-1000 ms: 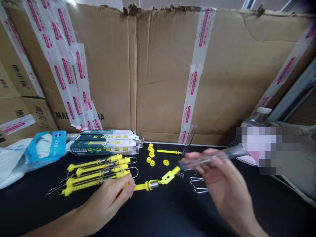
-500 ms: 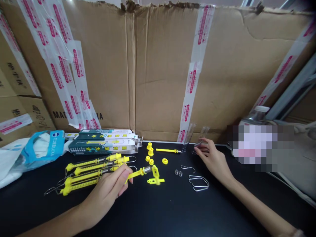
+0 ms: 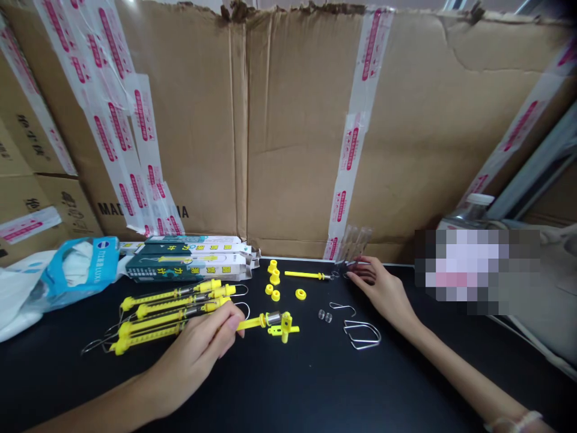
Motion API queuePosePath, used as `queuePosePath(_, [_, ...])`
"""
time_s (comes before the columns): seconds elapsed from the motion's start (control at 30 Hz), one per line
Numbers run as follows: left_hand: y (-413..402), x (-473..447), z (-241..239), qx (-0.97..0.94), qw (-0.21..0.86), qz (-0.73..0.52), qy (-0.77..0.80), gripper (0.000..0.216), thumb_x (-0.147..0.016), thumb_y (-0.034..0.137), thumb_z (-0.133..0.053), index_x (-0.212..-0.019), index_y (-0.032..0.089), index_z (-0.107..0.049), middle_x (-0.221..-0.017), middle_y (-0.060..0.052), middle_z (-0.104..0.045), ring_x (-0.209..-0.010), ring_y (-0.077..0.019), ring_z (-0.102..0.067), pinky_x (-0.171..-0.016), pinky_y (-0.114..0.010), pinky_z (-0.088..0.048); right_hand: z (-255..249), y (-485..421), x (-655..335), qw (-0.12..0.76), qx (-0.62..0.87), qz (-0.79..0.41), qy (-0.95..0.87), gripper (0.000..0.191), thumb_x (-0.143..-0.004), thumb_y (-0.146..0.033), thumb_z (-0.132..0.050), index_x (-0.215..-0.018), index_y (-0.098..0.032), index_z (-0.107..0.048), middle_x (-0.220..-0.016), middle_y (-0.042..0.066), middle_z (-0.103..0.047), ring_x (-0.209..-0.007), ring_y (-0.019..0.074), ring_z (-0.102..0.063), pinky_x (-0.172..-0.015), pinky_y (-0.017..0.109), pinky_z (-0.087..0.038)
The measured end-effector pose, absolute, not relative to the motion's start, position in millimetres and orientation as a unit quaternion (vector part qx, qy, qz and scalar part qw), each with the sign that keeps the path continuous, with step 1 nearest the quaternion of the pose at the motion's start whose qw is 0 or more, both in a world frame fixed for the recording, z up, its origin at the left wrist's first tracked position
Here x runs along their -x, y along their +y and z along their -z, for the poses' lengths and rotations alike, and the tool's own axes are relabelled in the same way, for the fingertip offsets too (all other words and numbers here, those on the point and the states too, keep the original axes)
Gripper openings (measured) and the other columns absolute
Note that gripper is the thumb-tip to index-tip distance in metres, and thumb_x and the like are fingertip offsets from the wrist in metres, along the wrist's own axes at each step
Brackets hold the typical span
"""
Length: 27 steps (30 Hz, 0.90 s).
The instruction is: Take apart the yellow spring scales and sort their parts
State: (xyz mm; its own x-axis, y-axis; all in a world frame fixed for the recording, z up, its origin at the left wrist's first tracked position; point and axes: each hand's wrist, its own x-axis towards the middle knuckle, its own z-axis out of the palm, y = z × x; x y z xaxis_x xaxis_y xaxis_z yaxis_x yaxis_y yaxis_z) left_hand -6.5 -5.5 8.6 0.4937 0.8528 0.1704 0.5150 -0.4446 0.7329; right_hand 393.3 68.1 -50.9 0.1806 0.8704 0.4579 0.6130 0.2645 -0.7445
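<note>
My left hand [image 3: 210,337] is closed around the yellow rod of a spring scale core [image 3: 253,323]. A metal spring and a yellow cross-shaped end piece [image 3: 285,322] stick out to its right. Under that end lies another yellow piece [image 3: 295,329]. At the back of the table, my right hand [image 3: 383,288] has its fingers curled at the foot of a clear tube [image 3: 364,237], beside similar tubes; the fingertips are partly hidden. Left of this hand lies a second yellow rod [image 3: 306,275] with a spring and small hook.
Assembled yellow spring scales [image 3: 171,313] lie at left, before printed boxes [image 3: 189,267] and a blue tissue pack [image 3: 97,264]. Yellow caps [image 3: 274,276], a yellow ring [image 3: 300,294], small springs [image 3: 324,316], a hook [image 3: 343,307] and a wire loop [image 3: 363,335] lie mid-table. Cardboard [image 3: 288,132] stands behind.
My right hand has moved slightly left, bringing the clear tube closer to the others. The yellow core in my left hand has turned and shifted slightly right.
</note>
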Motion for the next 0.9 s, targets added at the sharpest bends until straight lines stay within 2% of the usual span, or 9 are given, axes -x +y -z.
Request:
queuePosePath(0.33, [-10.3, 5.2, -12.3, -0.833, 0.270, -0.259, 0.407, 0.031, -0.104, 0.038, -0.032, -0.086, 0.023, -0.052, -0.071, 0.004, -0.052, -0.062, -0.0125, -0.049, -0.059, -0.025, -0.034, 59.9, 66.0, -393.2, 0.512, 0.585, -0.133, -0.615, 0.033, -0.096, -0.034, -0.063, -0.125, -0.017, -0.059, -0.120, 0.008, -0.065, -0.098, 0.0213, -0.067, -0.082, 0.042, -0.058])
queuePosePath(0.5, [-7.5, 6.7, -9.1, -0.847, 0.238, -0.253, 0.402, 0.028, -0.104, 0.036, -0.034, -0.090, 0.023, -0.055, -0.070, 0.005, -0.053, -0.062, -0.0120, -0.053, -0.060, -0.024, -0.036, 41.6, 50.0, -388.7, 0.574, 0.624, 0.001, -0.530, 0.032, -0.095, -0.034, -0.063, -0.122, -0.017, -0.058, -0.115, 0.007, -0.063, -0.091, 0.0199, -0.065, -0.078, 0.040, -0.056])
queuePosePath(0.6, [-6.2, 7.9, -5.0, -0.849, 0.208, -0.263, 0.409, 0.026, -0.103, 0.037, -0.038, -0.092, 0.024, -0.056, -0.067, 0.007, -0.053, -0.057, -0.0111, -0.051, -0.057, -0.023, -0.035, 18.4, 28.9, -370.5, 0.607, 0.592, 0.089, -0.523, 0.027, -0.088, -0.032, -0.063, -0.110, -0.019, -0.056, -0.108, 0.009, -0.055, -0.094, 0.0258, -0.058, -0.089, 0.050, -0.049])
queuePosePath(0.67, [-5.9, 8.1, -2.9, -0.855, 0.185, -0.264, 0.407, 0.023, -0.103, 0.037, -0.041, -0.092, 0.024, -0.058, -0.064, 0.008, -0.052, -0.051, -0.0103, -0.047, -0.054, -0.023, -0.033, 6.0, 9.7, -346.2, 0.612, 0.554, 0.093, -0.556, 0.019, -0.089, -0.034, -0.059, -0.104, -0.023, -0.054, -0.101, 0.007, -0.054, -0.089, 0.0254, -0.058, -0.087, 0.048, -0.050])
queuePosePath(0.8, [-6.9, 7.6, -1.4, -0.872, 0.148, -0.265, 0.384, 0.020, -0.103, 0.036, -0.044, -0.093, 0.025, -0.058, -0.063, 0.008, -0.053, -0.049, -0.0100, -0.046, -0.052, -0.023, -0.033, -3.2, -30.6, -281.2, 0.552, 0.480, 0.011, -0.682, 0.019, -0.091, -0.033, -0.059, -0.108, -0.026, -0.058, -0.098, 0.005, -0.061, -0.085, 0.0212, -0.065, -0.074, 0.034, -0.058])
queuePosePath(0.9, [-9.2, 7.4, -2.8, -0.882, 0.136, -0.259, 0.370, 0.019, -0.103, 0.037, -0.047, -0.093, 0.024, -0.058, -0.064, 0.008, -0.055, -0.049, -0.0099, -0.048, -0.051, -0.023, -0.033, -0.7, -48.4, -246.0, 0.449, 0.419, -0.081, -0.785, 0.048, -0.090, -0.032, -0.067, -0.134, -0.028, -0.047, -0.120, 0.007, -0.066, -0.101, 0.0213, -0.068, -0.086, 0.031, -0.059])
